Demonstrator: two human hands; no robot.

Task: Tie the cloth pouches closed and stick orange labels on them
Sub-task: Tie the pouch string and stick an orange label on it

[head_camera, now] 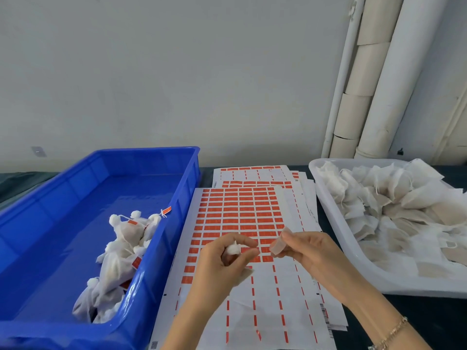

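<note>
On the dark tabletop (429, 311), a blue bin (151, 261) at left holds tied cloth pouches (121, 248) bearing orange labels; a white tray (336, 223) at right is heaped with untied pouches (404, 205). Between them lie sheets of orange labels (240, 213). Above the sheets the hands are just apart: the left hand (222, 263) grips a white pouch (233, 248), and the right hand (310, 251) pinches a small pale slip (278, 246), blurred.

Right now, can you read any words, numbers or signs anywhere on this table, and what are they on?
No text reads clearly.
Orange labels on the top sheet: faint print, too blurred.
Barcode on the sheet's right edge: too small.
Square code at the sheet's lower left corner: too small.
Orange tag on a tied pouch in the blue crate: blurred.
</note>
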